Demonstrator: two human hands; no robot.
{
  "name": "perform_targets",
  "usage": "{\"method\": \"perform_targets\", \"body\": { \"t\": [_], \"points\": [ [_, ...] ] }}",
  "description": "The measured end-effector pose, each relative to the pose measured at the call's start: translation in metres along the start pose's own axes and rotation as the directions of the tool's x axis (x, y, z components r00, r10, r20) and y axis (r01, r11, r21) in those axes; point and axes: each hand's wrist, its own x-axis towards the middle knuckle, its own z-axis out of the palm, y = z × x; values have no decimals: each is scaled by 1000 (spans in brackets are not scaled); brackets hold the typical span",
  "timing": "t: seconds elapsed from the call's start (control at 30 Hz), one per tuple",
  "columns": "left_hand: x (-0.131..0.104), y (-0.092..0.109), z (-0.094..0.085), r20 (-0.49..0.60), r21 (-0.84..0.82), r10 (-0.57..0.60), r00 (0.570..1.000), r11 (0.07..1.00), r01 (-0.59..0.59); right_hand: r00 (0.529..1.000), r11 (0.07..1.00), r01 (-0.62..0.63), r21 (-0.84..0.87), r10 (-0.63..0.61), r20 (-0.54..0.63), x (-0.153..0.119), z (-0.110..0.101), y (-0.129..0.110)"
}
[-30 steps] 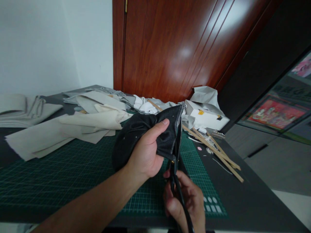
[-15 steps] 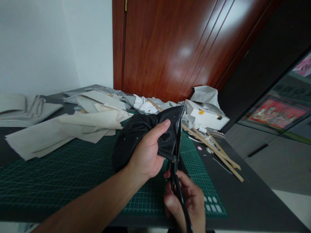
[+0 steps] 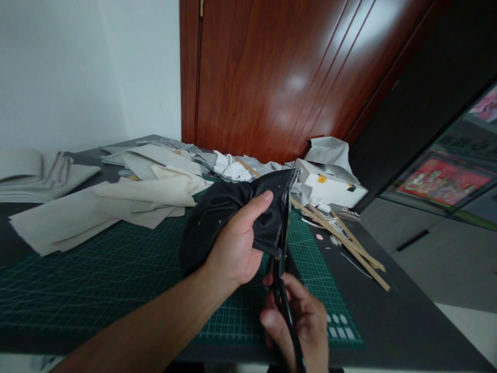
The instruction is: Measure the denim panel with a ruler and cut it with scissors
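Observation:
My left hand [image 3: 238, 246] grips a bunched piece of black fabric [image 3: 217, 212], its thumb lying on top. The fabric's right edge has a whitish stitched seam [image 3: 295, 178]. My right hand [image 3: 297, 321] is wrapped round the handles of black scissors [image 3: 280, 280], which point up and away. Their blades lie along the right edge of the fabric; whether the tips are parted is hard to make out. Both hands are above a green cutting mat [image 3: 233, 321] with a grid.
Cream cloth pieces [image 3: 77, 215] lie at the left, with folded cloth [image 3: 34, 176] beyond. Grey and white scraps [image 3: 229, 166] line the back. At the right are a white box [image 3: 330, 184] and wooden sticks [image 3: 349, 246] on the dark table [image 3: 404, 321].
Almost nothing differs. The right thumb and the scissor handles have shifted very slightly to the left; my left hand keeps its hold on the fabric.

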Motion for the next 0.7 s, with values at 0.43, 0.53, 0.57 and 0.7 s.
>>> {"method": "perform_targets", "body": {
  "t": [0.43, 0.53, 0.57, 0.7],
  "points": [
    [-2, 0, 4, 10, 9, 46, 999, 999, -46, 1000, 1000, -5, -25, 5, -3, -1, -2, 1],
    [-2, -1, 4, -1, 13, 61, 998, 998, -61, 1000, 1000, -20, -18, 20, -10, -2, -2, 1],
    [-2, -1, 4, -8, 15, 70, 998, 997, -70, 1000, 1000, -21, -16, 20, -12, -2, -2, 0],
    [-1, -3, 1, -22, 32, 92, 996, 995, -91, 1000, 1000, -20, -16, 20, -13, -3, -1, -1]
  ]
}}
